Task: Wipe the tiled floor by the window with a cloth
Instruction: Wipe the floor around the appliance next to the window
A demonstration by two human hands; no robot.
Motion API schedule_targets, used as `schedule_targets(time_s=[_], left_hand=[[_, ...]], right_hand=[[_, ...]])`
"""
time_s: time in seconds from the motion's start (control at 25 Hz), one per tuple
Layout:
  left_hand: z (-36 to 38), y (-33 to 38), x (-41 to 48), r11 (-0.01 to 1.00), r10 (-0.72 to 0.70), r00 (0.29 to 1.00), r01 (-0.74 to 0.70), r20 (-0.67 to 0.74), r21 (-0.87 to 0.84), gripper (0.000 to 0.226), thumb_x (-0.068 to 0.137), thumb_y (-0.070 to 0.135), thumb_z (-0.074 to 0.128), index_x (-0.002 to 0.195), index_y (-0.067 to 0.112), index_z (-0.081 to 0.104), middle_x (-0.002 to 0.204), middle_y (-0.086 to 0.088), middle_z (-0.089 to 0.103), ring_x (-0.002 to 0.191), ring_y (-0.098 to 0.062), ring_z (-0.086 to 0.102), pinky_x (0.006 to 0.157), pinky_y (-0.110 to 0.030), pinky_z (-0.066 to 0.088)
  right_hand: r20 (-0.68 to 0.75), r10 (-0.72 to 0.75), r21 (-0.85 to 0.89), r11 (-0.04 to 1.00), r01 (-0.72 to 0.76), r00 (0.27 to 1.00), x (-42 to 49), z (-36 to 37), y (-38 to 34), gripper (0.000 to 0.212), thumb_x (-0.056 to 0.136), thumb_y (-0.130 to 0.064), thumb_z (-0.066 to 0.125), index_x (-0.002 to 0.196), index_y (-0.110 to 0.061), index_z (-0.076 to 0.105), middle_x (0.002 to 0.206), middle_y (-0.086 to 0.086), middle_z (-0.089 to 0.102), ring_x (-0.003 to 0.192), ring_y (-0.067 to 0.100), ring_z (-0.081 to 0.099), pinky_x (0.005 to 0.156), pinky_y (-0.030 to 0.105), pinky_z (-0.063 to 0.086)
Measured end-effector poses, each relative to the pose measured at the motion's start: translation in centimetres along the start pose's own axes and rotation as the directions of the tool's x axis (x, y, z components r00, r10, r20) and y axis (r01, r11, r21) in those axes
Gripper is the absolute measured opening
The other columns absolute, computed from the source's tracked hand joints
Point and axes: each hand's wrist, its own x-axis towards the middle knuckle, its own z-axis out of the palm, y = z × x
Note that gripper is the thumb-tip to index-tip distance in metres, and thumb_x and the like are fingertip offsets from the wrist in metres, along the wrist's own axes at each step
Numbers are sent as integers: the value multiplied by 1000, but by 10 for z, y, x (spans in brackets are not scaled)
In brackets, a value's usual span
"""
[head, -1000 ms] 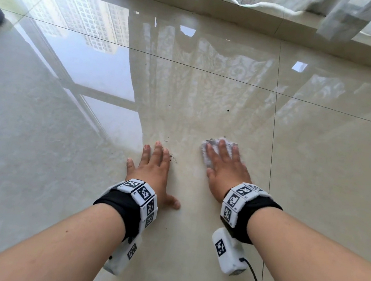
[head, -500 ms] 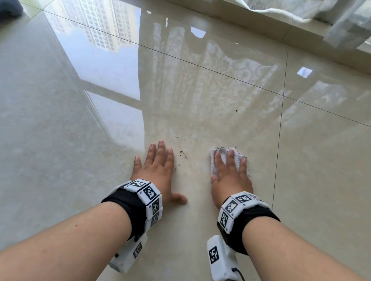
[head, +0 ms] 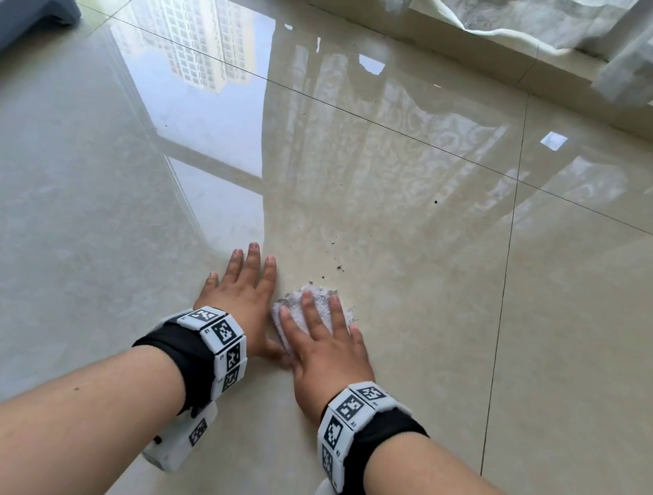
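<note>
The right hand (head: 319,347) lay flat, fingers straight, pressing the crumpled white cloth (head: 319,299) onto the tiled floor (head: 572,366). The cloth sat under its fingers and palm, poking out past the fingertips. The left hand (head: 244,298), spread and holding nothing, was planted just beside it, thumb close to the cloth. Dark crumbs (head: 339,267) lay just beyond the right fingertips. To my eye the stroke wanted even pressure through the whole palm, pushed forward over those crumbs so the cloth's leading edge gathered rather than scattered them, with the left hand bracing.
</note>
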Motion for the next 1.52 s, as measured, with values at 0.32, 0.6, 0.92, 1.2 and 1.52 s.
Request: schedule_targets(time_s=[0.32,0.6,0.92,1.2,1.52], left_hand=[[-10,14,8,999,7,1000,-9,27,47,154,50,84,70,150,16,-25,155,-10,-36,146,-30,-24,120,-49,4],[-12,37,7,998,13,999,-14,30,54,152,55,80,73,150,14,-25,155,-11,-36,146,-31,-25,121,-52,3],[-21,49,6,997,12,1000,-14,24,72,152,55,77,75,150,12,-24,155,-12,-35,146,-33,-25,120,-55,4],[-23,40,7,998,0,1000,-2,25,70,153,54,77,76,150,13,-24,155,-12,-36,146,-33,-25,120,-55,3],[-27,40,5,997,2,1000,-4,26,71,151,55,77,75,151,13,-24,155,-12,-36,146,-32,-26,120,-54,5]], right_hand=[[-56,163,-10,986,-164,985,9,-26,48,62,103,-35,26,150,-43,-13,159,-9,-24,146,24,-23,119,42,6],[-112,499,6,865,-501,859,1,-51,132,61,103,-17,16,150,-15,-23,161,8,-20,147,29,-20,119,43,-12],[-11,484,72,873,-482,875,16,-69,122,62,104,-28,23,151,-35,-17,160,-5,-22,147,31,-18,120,45,9],[-54,127,10,992,-126,990,33,-58,45,66,103,-33,33,151,-43,-12,158,-11,-25,145,27,-25,118,47,3],[-56,6,-2,1000,-6,998,18,-51,53,60,102,-44,26,150,-47,-9,159,-13,-22,146,20,-22,119,39,2]])
